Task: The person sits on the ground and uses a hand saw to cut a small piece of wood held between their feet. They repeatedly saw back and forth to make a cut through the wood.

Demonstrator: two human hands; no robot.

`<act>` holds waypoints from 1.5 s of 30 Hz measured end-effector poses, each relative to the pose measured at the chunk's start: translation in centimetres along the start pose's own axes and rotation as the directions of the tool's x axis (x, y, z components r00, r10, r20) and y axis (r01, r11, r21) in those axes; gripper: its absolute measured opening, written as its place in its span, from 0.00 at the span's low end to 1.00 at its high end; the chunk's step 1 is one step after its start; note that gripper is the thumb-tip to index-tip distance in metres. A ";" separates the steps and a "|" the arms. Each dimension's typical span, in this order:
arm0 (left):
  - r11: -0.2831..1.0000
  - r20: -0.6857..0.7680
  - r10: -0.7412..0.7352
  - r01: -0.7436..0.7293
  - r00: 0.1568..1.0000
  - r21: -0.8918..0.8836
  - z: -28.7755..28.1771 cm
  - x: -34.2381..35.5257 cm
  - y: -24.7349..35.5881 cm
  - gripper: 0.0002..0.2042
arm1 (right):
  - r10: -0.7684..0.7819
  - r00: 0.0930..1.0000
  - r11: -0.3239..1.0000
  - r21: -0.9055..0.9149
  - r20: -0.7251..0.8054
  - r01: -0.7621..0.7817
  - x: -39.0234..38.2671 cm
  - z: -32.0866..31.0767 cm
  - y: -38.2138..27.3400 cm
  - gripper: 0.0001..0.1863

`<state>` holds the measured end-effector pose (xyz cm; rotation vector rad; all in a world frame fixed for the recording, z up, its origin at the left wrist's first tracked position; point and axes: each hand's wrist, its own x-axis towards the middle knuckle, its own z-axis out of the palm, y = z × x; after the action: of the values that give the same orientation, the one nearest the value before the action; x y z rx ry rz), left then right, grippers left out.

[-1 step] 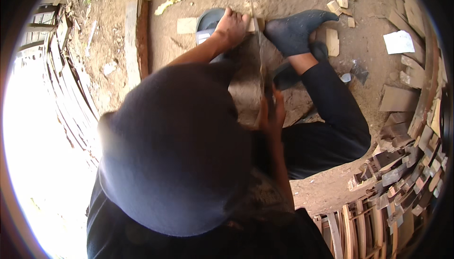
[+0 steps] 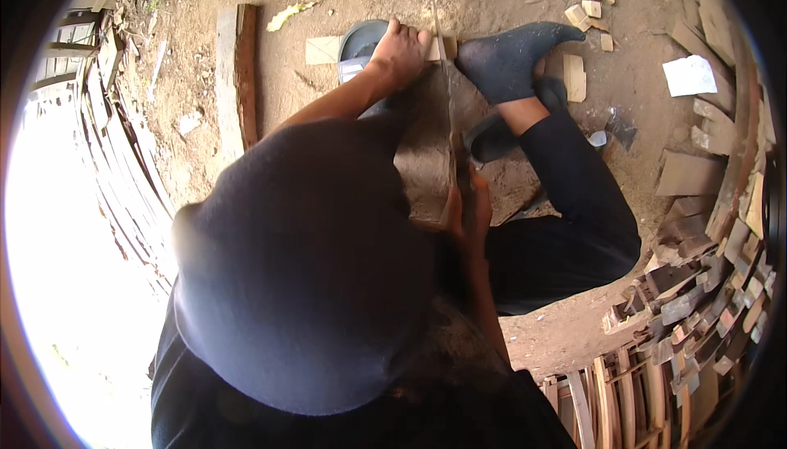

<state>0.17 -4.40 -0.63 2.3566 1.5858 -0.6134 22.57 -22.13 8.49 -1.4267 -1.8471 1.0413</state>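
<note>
A pale wooden strip (image 2: 323,50) lies crosswise on the ground, with a grey slipper (image 2: 354,47) resting over it. Beside the slipper, my left hand (image 2: 400,54) is closed over the strip, fingers curled at its far edge. My right hand (image 2: 469,203) is wrapped around the handle end of a handsaw (image 2: 449,113). Its long, thin blade points away from me and crosses the strip just right of my left hand. My right foot in a dark sock (image 2: 500,64) is by the strip's right end. The saw's handle is mostly hidden by my fingers.
A thick plank (image 2: 238,72) lies at the left. Small wood blocks (image 2: 577,15) are scattered at the far right, near a white paper (image 2: 689,75). A dark slipper (image 2: 492,139) lies below the socked foot. Stacked offcuts (image 2: 689,301) line the right side.
My right hand and the saw have moved slightly toward me. My left hand stays on the strip.
</note>
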 end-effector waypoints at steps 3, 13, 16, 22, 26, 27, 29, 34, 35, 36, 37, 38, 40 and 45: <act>1.000 -0.030 0.003 -0.002 1.000 0.026 0.7 0.0 0.5 0.17 | 0.333 0.939 0.930 0.133 0.088 -0.343 3.3 -0.7 -2.9 0.21; 0.998 -0.065 0.014 -0.010 0.998 0.061 0.6 0.5 -0.5 0.18 | 0.302 0.948 0.936 0.154 0.104 -0.315 2.5 -0.5 -2.6 0.23; 1.000 -0.059 0.026 -0.026 0.998 0.007 1.2 0.7 -0.3 0.18 | 0.496 0.853 0.823 0.224 0.162 -0.521 5.5 0.5 -3.0 0.23; 1.000 -0.006 0.007 -0.007 1.000 0.018 -0.9 0.2 -0.1 0.20 | 0.237 0.971 0.961 0.144 0.011 -0.236 1.9 -0.1 -1.5 0.23; 0.998 -0.044 0.034 -0.032 0.998 0.049 0.2 0.8 -0.7 0.26 | 0.476 0.865 0.831 0.240 0.161 -0.502 6.2 -0.2 -4.1 0.22; 1.000 -0.059 0.017 -0.017 0.998 0.005 0.9 0.3 -0.5 0.26 | 0.453 0.879 0.848 0.234 0.150 -0.477 5.8 -0.3 -4.2 0.22; 0.997 -0.115 -0.018 0.009 0.993 -0.077 0.5 0.4 -0.5 0.26 | 0.230 0.973 0.964 0.137 0.021 -0.230 3.3 -0.9 -3.2 0.22; 0.991 -0.131 -0.017 -0.001 0.991 -0.136 1.0 0.5 -0.5 0.28 | 0.368 0.928 0.922 0.104 0.055 -0.372 -2.6 -5.9 -8.8 0.21; 0.994 -0.122 -0.016 0.002 0.992 -0.112 1.1 0.4 -0.5 0.27 | 0.359 0.933 0.929 0.082 0.039 -0.361 -2.7 -6.4 -9.8 0.21; 0.997 -0.114 -0.009 0.000 0.993 -0.078 1.0 0.4 -0.5 0.27 | 0.364 0.930 0.927 0.077 0.043 -0.366 -2.5 -6.6 -10.5 0.21; 0.999 -0.107 -0.003 -0.002 0.994 -0.043 0.9 0.5 -0.5 0.27 | 0.369 0.928 0.926 0.072 0.047 -0.372 -2.3 -6.5 -11.2 0.20; 0.999 -0.106 -0.013 0.009 0.994 -0.041 0.9 0.7 -0.8 0.28 | 0.374 0.926 0.924 0.068 0.051 -0.377 -2.2 -6.3 -11.5 0.20; 0.996 -0.108 -0.018 0.009 0.994 -0.085 1.4 1.0 -0.7 0.30 | 0.498 0.858 0.859 0.064 0.126 -0.508 -0.2 -5.7 -11.4 0.20; 0.992 -0.159 -0.029 0.009 0.987 -0.124 1.7 0.9 -0.7 0.28 | 0.314 0.949 0.949 0.016 0.007 -0.314 -5.6 -7.7 -11.4 0.20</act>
<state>-0.54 -4.13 -2.52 2.3527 1.6624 -0.3263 24.42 -27.21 22.34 -1.7489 -1.6414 1.2075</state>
